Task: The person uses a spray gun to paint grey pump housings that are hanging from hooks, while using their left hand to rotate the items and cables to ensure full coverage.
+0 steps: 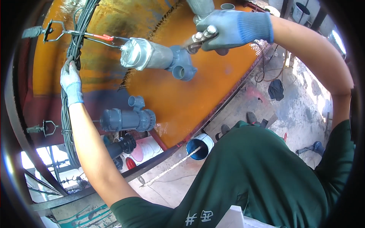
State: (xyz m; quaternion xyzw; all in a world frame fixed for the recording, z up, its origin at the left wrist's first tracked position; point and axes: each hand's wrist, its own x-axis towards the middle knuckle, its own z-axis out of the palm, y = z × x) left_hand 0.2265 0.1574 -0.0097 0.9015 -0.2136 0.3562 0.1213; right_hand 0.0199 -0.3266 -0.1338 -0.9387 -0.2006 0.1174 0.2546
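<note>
Single view: left fisheye of head-worn pair, high up, pitched steeply down and forward. Green shirt [266, 178] nearest, looming along lower edge; left hand [71, 79] and right hand [227, 31] farther out; floor [186, 169] well below. Wide field, straight edges bowing toward rim.

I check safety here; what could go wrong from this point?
The spray gun in the right hand is close to the upper pump and could knock it. The left hand grips the cables; tugging them might swing that pump. The stick jutting from the bucket could trip someone.
</note>
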